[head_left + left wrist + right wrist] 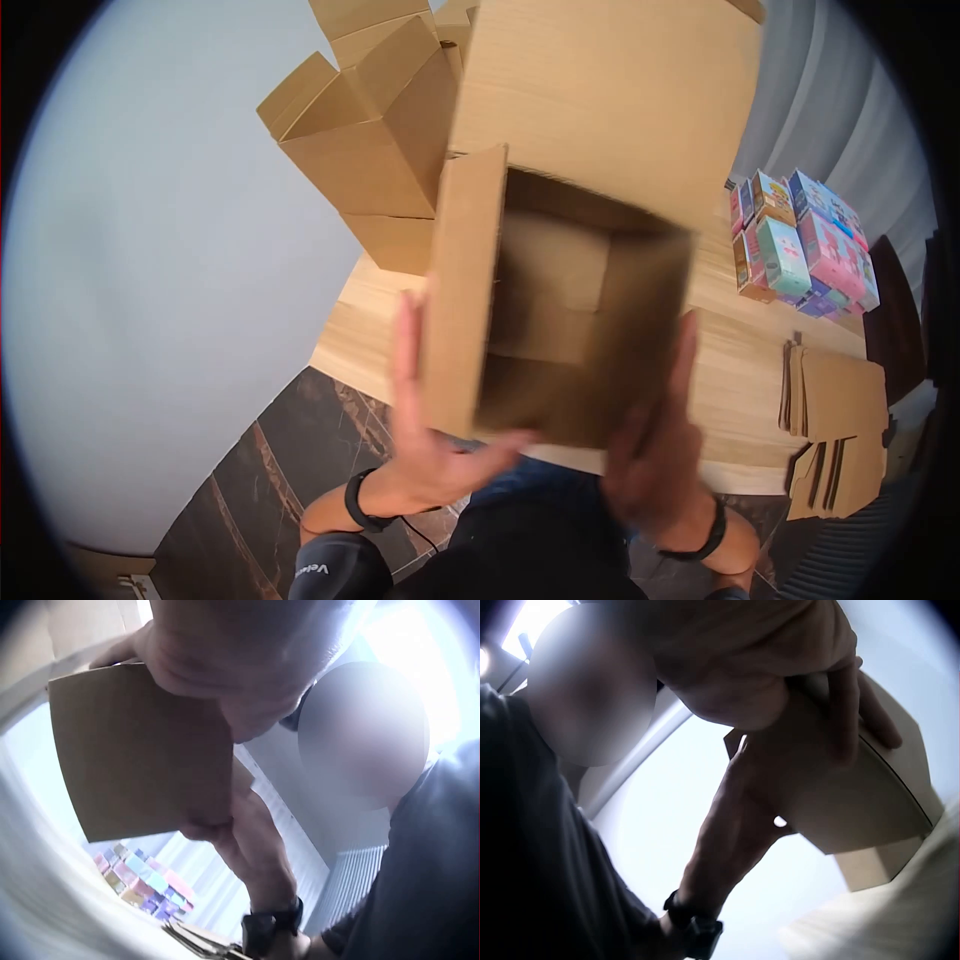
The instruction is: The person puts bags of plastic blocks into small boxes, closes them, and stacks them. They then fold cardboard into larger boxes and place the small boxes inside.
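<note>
An open cardboard box is held up in front of the body, its inside facing the head camera. Its large lid flap stands up beyond the opening. My left hand grips the box at its near left side, fingers along the wall and thumb across the near edge. On the opposite side, my right hand, blurred, holds the near right corner. In the left wrist view a flat brown wall of the box spans between both hands. Fingers of the right hand lie over the box in the right wrist view.
Another open cardboard box stands on the wooden table at the back left, by the wall. Colourful small boxes are stacked at the right. Nearer, flattened cardboard pieces lie at the table's right edge.
</note>
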A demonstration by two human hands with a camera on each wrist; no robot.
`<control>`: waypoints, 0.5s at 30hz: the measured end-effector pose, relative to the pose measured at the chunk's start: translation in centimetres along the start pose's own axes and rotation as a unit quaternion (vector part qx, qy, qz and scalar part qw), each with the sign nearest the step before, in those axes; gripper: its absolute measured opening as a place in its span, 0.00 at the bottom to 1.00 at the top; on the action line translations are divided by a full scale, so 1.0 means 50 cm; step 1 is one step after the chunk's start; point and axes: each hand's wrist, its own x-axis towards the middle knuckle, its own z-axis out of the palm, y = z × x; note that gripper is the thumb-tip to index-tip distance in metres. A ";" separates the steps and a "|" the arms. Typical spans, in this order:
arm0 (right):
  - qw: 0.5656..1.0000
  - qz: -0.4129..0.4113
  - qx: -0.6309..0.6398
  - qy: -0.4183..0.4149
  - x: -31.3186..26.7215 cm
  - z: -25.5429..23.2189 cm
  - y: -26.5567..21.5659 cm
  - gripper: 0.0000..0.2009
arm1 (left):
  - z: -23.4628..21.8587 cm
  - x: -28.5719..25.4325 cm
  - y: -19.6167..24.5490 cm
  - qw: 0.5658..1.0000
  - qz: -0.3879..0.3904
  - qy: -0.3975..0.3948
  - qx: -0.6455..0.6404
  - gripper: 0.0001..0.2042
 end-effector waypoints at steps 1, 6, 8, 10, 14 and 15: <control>1.000 -0.027 -0.007 -0.014 -0.018 0.012 -0.027 0.34 | -0.018 -0.046 -0.021 0.992 -0.081 0.082 -0.050 0.44; 0.976 -0.206 -0.049 -0.043 0.008 0.117 -0.107 0.48 | -0.133 -0.107 -0.061 0.938 -0.184 0.283 -0.072 0.29; 0.967 -0.247 -0.003 -0.061 0.034 0.162 -0.127 0.50 | -0.177 -0.092 -0.099 0.934 -0.206 0.260 -0.130 0.28; 0.972 -0.209 -0.004 -0.109 0.044 0.231 -0.126 0.51 | -0.205 -0.100 -0.211 0.933 -0.233 0.250 -0.111 0.29; 0.974 -0.130 0.049 -0.179 0.056 0.305 -0.120 0.46 | -0.197 -0.048 -0.288 0.927 -0.206 0.285 -0.128 0.28; 0.974 -0.117 0.065 -0.184 0.058 0.312 -0.115 0.42 | -0.211 -0.034 -0.287 0.931 -0.235 0.260 -0.103 0.27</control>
